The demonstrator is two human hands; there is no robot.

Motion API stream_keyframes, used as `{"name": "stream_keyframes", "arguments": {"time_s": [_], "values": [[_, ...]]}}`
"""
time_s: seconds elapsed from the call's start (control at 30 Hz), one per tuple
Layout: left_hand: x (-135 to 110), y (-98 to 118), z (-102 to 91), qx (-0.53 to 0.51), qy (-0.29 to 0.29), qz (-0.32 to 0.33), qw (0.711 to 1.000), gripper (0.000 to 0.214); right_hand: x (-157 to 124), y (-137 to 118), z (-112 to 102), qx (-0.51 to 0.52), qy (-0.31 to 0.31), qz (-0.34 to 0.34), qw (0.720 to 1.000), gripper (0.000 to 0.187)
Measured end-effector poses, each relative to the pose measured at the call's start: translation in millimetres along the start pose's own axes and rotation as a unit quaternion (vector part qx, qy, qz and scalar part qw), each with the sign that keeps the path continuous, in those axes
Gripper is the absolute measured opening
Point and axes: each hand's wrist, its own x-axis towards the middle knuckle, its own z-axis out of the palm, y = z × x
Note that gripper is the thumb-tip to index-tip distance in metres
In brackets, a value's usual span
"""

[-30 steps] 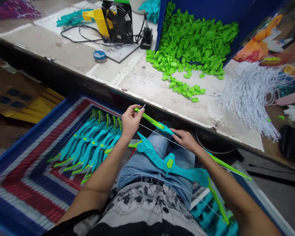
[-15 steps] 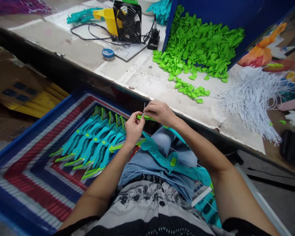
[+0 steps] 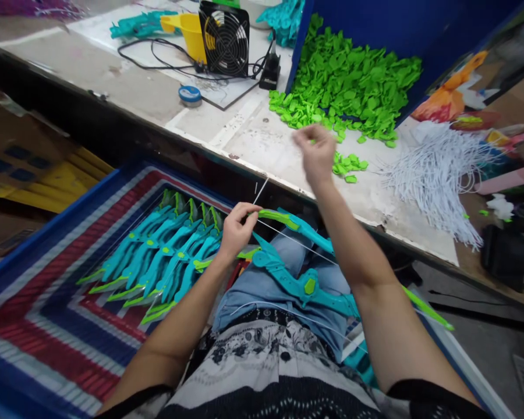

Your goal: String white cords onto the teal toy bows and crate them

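My left hand [image 3: 239, 230] is closed on the green tip of a toy bow [image 3: 283, 219] with a teal body, just off the table's front edge. A short end of white cord [image 3: 260, 190] sticks up beside its fingertips. My right hand [image 3: 318, 152] is over the table near the loose green plastic pieces [image 3: 351, 164], its bent fingers smeared by motion; whether it holds anything is unclear. Across my lap lies a second teal toy bow [image 3: 283, 278] with a green piece at its middle, partly hidden by my right arm.
Finished-looking bows [image 3: 157, 241] lie in rows in a striped, blue-rimmed tray [image 3: 39, 279] at left. A blue bin [image 3: 436, 35] spills green pieces onto the table. White cords [image 3: 441, 174] lie at right; a black fan [image 3: 226, 39] and blue tape roll [image 3: 190, 95] stand behind.
My right hand has left the bow tip and moved up and right, over the table by the green pieces. My left hand has stayed at the tip.
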Motion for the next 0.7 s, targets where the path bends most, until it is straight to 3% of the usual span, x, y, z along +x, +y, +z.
{"name": "stream_keyframes", "arguments": {"time_s": [0.1,0.17,0.23,0.3,0.37,0.43,0.5,0.57,0.63,0.7], "values": [[20,10,-6.1,-0.148,-0.005,-0.145,0.978,0.033,-63,-34,32,0.04,-0.086,-0.064,0.993,0.013],[31,13,-12.8,-0.175,0.006,-0.181,0.968,0.031,-101,-44,51,0.067,-0.064,-0.046,0.995,0.011],[36,14,-21.4,-0.092,0.021,-0.15,0.984,0.023,-123,-41,64,0.096,-0.014,0.013,0.995,0.008],[34,15,-29.5,0.064,0.033,-0.068,0.995,0.016,-128,-34,71,0.12,0.017,0.071,0.99,0.007],[29,17,-33.5,0.202,0.049,0.026,0.978,0.017,-127,-29,76,0.136,0.025,0.097,0.986,0.007],[23,18,-32.3,0.254,0.081,0.081,0.961,0.019,-124,-29,80,0.143,0.028,0.1,0.984,0.007],[20,19,-27.2,0.216,0.111,0.064,0.968,0.02,-123,-34,83,0.149,0.04,0.098,0.983,0.007],[20,20,-22.1,0.107,0.128,-0.022,0.986,0.021,-124,-38,86,0.153,0.056,0.099,0.982,0.007],[22,23,-20.2,-0.024,0.12,-0.119,0.985,0.022,-124,-40,87,0.151,0.074,0.099,0.981,0.008],[24,26,-22.9,-0.109,0.09,-0.174,0.975,0.024,-124,-40,88,0.139,0.087,0.086,0.983,0.01]]}}
